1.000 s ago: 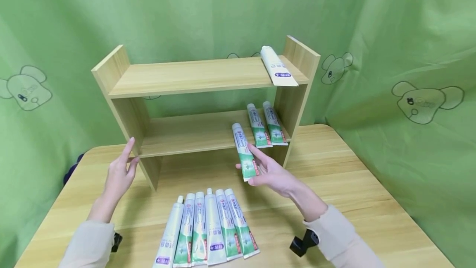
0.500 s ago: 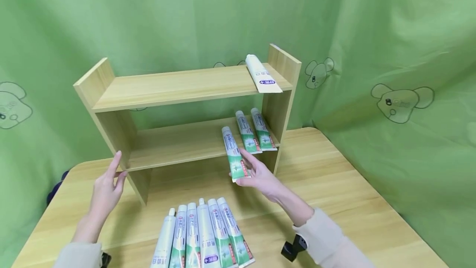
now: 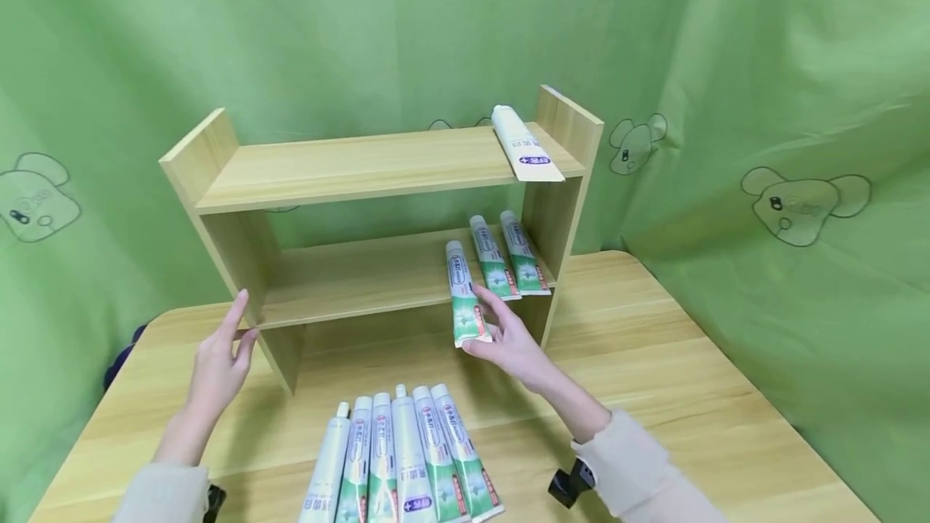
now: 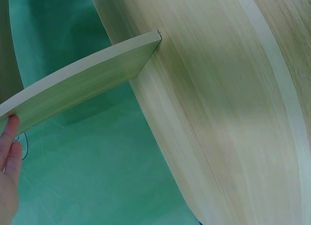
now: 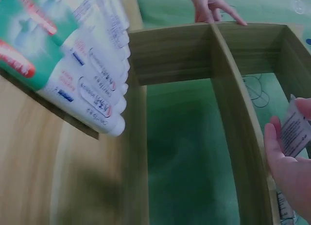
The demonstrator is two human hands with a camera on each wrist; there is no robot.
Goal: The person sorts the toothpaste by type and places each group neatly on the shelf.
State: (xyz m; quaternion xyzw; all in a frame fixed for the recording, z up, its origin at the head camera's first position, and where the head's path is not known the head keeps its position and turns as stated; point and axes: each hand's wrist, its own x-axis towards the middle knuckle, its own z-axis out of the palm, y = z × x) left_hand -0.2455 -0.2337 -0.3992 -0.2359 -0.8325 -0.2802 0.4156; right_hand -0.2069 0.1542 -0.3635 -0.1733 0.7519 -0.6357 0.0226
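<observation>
My right hand [image 3: 517,352] pinches a white-and-green toothpaste tube [image 3: 462,285] near its flat green end. The tube's cap end points at the middle shelf [image 3: 349,277], at the front edge; whether it touches the board, I cannot tell. On that shelf's right part lie two similar tubes [image 3: 494,261], side by side with caps to the back. My left hand [image 3: 216,366] touches the wooden rack [image 3: 198,172] at its left side, index finger extended and thumb by the middle board's front edge. In the left wrist view, fingertips [image 4: 13,120] meet a board edge.
A white-and-purple tube [image 3: 525,144] lies on the top shelf's right end, slightly past the front edge. Several tubes [image 3: 410,458], white-purple and white-green, lie in a row on the table [image 3: 654,394] before the rack. A green curtain [image 3: 305,31] hangs behind.
The head view has shifted, so everything sits a little differently in frame. The held tube has moved slightly inward toward the middle shelf. The left hand stays at the rack's left side.
</observation>
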